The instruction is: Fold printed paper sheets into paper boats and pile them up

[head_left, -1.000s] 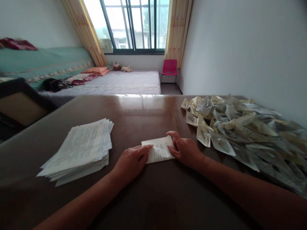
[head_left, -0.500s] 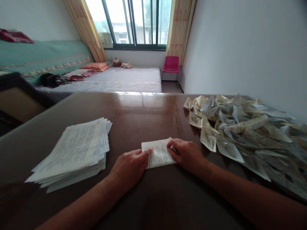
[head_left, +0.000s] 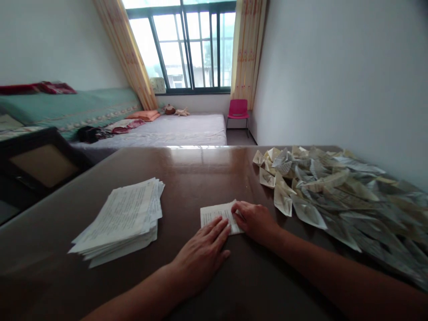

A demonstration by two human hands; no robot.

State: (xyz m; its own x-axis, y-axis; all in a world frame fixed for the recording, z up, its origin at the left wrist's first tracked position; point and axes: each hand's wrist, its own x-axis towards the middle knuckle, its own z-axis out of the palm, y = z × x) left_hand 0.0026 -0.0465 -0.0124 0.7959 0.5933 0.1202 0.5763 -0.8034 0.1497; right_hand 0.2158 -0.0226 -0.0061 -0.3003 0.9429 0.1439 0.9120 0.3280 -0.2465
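Observation:
A folded sheet of printed paper (head_left: 211, 212) lies on the brown table in front of me. My left hand (head_left: 201, 250) rests flat across its lower part, fingers stretched out and holding nothing. At the paper's right edge, my right hand (head_left: 258, 221) has its fingers curled, with thumb and fingertips gripping that side. The paper's lower right part is partly covered by both hands. Left of the hands sits a stack of printed sheets (head_left: 123, 218), slightly fanned. Many folded paper boats (head_left: 310, 214) are heaped on the right.
The glossy brown table (head_left: 187, 174) spreads under everything, its far edge near a bed (head_left: 194, 129). A dark chair (head_left: 43, 165) stands at the left. A pink chair (head_left: 238, 109) is by the window, and a white wall (head_left: 317, 76) runs along the right.
My left hand has moved from gripping the paper's left edge to lying flat over its lower part. The right hand stays at the right edge. The view has tilted up.

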